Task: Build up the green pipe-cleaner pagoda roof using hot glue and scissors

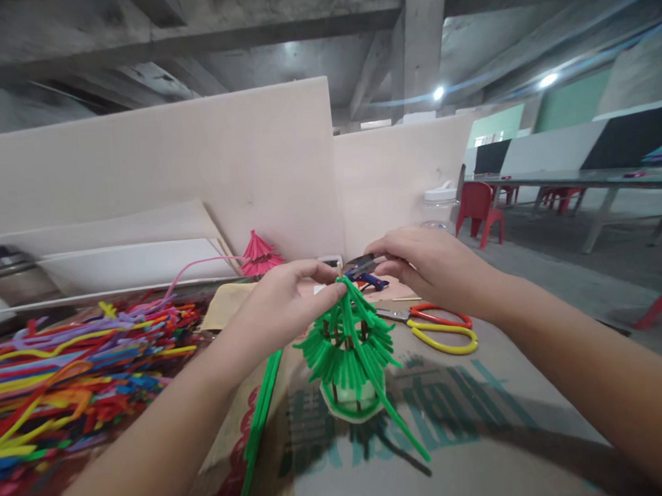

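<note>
A small green pavilion model [350,350] made of pipe cleaners stands upright on the cardboard, with two roof tiers, brown posts and a pale base. My left hand [289,298] pinches the tip of its upper roof, beside a short pale stick poking out of the top. One long green pipe cleaner [401,422] slants down from the roof past the base. Close to the tip, my right hand [414,262] grips a dark metal tool [361,263], its kind unclear. Behind it lies a blue tool with orange parts [373,280], partly hidden.
Scissors with red and yellow handles [444,337] lie right of the model. Green pipe cleaners [260,429] lie to its left, beyond them a colourful heap of pipe cleaners [66,380]. A pink pipe-cleaner roof [258,253] and a clear jar [440,207] stand at the back.
</note>
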Available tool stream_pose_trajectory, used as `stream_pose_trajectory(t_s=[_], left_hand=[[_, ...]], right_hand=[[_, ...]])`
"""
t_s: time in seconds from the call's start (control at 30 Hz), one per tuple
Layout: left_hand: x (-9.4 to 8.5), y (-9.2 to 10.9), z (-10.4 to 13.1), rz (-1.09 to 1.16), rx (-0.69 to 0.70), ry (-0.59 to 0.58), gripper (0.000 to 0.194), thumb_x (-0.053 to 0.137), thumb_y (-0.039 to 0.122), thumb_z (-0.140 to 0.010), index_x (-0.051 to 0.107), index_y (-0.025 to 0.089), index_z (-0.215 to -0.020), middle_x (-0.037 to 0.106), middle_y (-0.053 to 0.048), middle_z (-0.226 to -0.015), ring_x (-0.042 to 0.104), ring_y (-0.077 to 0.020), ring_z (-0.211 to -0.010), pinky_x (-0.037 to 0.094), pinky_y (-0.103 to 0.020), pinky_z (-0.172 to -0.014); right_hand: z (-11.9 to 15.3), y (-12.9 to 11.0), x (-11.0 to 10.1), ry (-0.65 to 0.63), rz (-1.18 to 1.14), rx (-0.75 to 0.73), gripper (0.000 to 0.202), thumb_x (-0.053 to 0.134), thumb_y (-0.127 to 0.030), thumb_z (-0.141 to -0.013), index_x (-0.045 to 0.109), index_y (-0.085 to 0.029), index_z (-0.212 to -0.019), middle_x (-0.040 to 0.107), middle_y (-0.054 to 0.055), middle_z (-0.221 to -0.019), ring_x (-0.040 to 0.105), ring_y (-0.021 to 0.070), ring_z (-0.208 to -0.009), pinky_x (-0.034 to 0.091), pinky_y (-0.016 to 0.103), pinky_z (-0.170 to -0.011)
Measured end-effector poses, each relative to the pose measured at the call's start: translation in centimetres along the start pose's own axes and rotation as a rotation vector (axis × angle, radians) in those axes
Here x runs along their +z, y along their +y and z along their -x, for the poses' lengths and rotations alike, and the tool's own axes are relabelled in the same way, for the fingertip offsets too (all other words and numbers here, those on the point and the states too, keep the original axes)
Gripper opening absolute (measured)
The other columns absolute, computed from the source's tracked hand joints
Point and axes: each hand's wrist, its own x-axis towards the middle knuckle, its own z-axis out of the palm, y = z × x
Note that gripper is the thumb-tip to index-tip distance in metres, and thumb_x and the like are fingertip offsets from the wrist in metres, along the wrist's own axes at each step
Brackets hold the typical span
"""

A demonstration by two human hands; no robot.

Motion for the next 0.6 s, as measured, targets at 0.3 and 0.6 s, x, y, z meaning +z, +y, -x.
stream_pose_trajectory(t_s=[0.3,0.6], left_hand=[[-1.0,-0.1,0.2,0.075,0.248,0.048,0.021,0.060,0.032,-0.091,0.070,0.018,-0.102,0.071,-0.005,-0.107,0.065,-0.0195,-0.101,0.049,-0.030,-0.093],[-1.2,-0.5,0.4,-0.043,0.402,0.120,0.016,0.060,0.028,-0.092,0.070,0.019,-0.100,0.070,-0.006,-0.107,0.061,-0.0201,-0.106,0.045,-0.034,-0.097]], right_hand=[[-0.2,-0.8,-0.5,-0.028,-0.083,0.101,0.024,0.046,-0.025,-0.100,0.067,-0.019,-0.109,0.075,0.006,-0.092,0.066,0.0191,-0.082,0.043,0.028,-0.067],[0.0,-1.5,-0.8,-0.006,-0.070,0.097,0.025,0.045,-0.026,-0.101,0.067,-0.019,-0.111,0.074,0.006,-0.094,0.067,0.0198,-0.085,0.043,0.029,-0.069]])
